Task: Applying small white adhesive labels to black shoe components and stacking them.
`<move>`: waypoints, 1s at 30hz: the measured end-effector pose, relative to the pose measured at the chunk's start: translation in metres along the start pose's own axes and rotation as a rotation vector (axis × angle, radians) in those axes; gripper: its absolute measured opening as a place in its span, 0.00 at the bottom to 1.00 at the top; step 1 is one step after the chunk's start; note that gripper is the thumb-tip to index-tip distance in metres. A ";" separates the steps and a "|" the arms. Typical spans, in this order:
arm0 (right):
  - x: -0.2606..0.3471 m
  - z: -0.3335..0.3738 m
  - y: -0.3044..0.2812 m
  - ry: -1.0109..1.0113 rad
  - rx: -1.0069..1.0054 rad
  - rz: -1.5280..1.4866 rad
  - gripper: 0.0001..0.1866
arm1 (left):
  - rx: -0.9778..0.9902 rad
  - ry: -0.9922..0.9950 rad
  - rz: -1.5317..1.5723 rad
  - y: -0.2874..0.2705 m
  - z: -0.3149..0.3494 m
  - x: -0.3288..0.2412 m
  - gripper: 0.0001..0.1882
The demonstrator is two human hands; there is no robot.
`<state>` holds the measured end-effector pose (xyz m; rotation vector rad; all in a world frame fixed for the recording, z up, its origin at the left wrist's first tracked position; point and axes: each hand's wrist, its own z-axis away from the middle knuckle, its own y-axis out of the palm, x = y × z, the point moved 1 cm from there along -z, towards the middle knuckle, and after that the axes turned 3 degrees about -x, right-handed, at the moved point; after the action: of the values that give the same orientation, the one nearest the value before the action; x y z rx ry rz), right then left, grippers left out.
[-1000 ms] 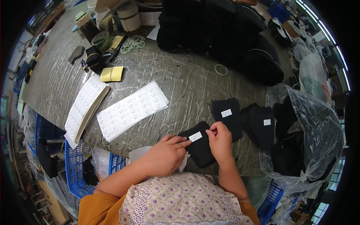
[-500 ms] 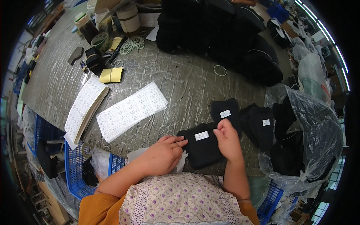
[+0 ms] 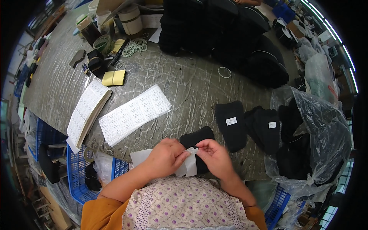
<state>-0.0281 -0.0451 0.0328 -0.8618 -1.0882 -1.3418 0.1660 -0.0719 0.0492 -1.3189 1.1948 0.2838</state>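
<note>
A white label sheet (image 3: 188, 167) is held close in front of my apron, over a black fabric piece (image 3: 197, 134). My left hand (image 3: 167, 156) grips the sheet between thumb and fingers. At its upper right edge, my right hand (image 3: 215, 158) pinches a small part of it. The fabric piece lies flat on the table, partly covered by both hands and the sheet, and no label shows on its visible part. Right of it lies another black fabric piece (image 3: 232, 136) with a white label (image 3: 231, 121). Beyond that is a labelled black pile (image 3: 262, 130).
Printed label sheets (image 3: 134, 114) and a thick label pad (image 3: 87, 113) lie on the left. Black stacks (image 3: 214, 34) stand at the back, near a loose rubber band (image 3: 224, 72). A clear plastic bag (image 3: 326, 130) is at right; a blue basket (image 3: 78, 184) sits below left.
The labelled black piece has gone from between my hands; a labelled piece now lies fully uncovered to the right. My right hand has moved down and left to the white sheet.
</note>
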 end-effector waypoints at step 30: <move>-0.015 -0.029 -0.013 -0.138 -0.275 0.506 0.03 | 0.280 0.245 -0.294 0.008 0.009 0.005 0.10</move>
<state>-0.0370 -0.0694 0.0084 -1.3473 -0.7240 -1.0239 0.1665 -0.0642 0.0387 -1.2838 1.1739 -0.2563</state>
